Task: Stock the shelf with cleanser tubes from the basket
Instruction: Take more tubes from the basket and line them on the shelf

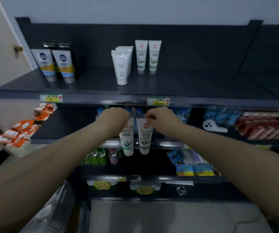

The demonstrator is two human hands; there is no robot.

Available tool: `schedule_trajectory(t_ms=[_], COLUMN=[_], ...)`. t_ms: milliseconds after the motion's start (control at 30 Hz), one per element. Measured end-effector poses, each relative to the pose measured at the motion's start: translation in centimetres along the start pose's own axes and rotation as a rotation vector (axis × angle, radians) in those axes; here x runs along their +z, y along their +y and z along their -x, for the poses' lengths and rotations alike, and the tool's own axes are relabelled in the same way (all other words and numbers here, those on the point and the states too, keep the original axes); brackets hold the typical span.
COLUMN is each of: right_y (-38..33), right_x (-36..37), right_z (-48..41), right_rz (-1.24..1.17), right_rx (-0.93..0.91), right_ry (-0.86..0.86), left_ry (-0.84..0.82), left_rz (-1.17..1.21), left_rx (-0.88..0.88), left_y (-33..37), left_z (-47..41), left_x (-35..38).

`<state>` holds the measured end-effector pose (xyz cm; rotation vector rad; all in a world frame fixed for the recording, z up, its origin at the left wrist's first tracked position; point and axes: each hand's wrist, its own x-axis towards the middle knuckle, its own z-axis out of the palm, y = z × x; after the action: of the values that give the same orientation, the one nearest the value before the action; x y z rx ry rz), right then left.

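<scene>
Head view: two hands, left (114, 117) and right (160, 117), each clamped on a hanging cleanser tube (127, 137), side by side.

On the dark metal top shelf (194, 88), two grey-and-yellow tubes (54, 66) stood at the left, three plain white tubes (122, 68) mid-shelf in a front-to-back row, and two white green-leaf tubes (148, 56) just right of them. Below the shelf edge, two white red-seal tubes (136, 137) hung side by side.
</scene>
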<state>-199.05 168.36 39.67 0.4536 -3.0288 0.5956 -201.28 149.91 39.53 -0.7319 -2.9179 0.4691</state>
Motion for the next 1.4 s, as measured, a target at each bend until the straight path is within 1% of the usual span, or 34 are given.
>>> schedule_trajectory(t_ms=[167, 367, 533, 700, 933, 1167, 1400], right_y=[3.4, 5.6, 6.2, 6.8, 7.4, 8.4, 10.0], right_x=[-4.0, -8.4, -11.6, -13.7, -16.6, -19.0, -18.5], right_z=[1.4, 1.5, 0.3, -2.4, -7.5, -14.2, -20.8], right_rz=[-0.017, -0.032, -0.044, -0.075, -0.091, -0.07, -0.069], right_rx=[-0.001, -0.003, -0.008, -0.042, -0.092, -0.091, -0.043], right_ry=[0.095, 0.206, 0.272, 0.313, 0.37, 0.412, 0.371], left_ry=[0.043, 0.173, 0.283, 0.329, 0.298, 0.299, 0.264], left_rz=[-0.025, 0.006, 0.022, 0.051, 0.002, 0.038, 0.072], left_rx=[0.04, 0.043, 0.064, 0.081, 0.032, 0.024, 0.027], left_y=[3.2, 4.2, 3.5, 1.9, -1.2, -4.9, -7.9], left_z=[-2.9, -5.2, -7.1, -9.9, -15.0, -20.7, -26.5], left_x=[-3.8, -7.8, -10.9, -13.0, -15.8, -16.1, -15.0])
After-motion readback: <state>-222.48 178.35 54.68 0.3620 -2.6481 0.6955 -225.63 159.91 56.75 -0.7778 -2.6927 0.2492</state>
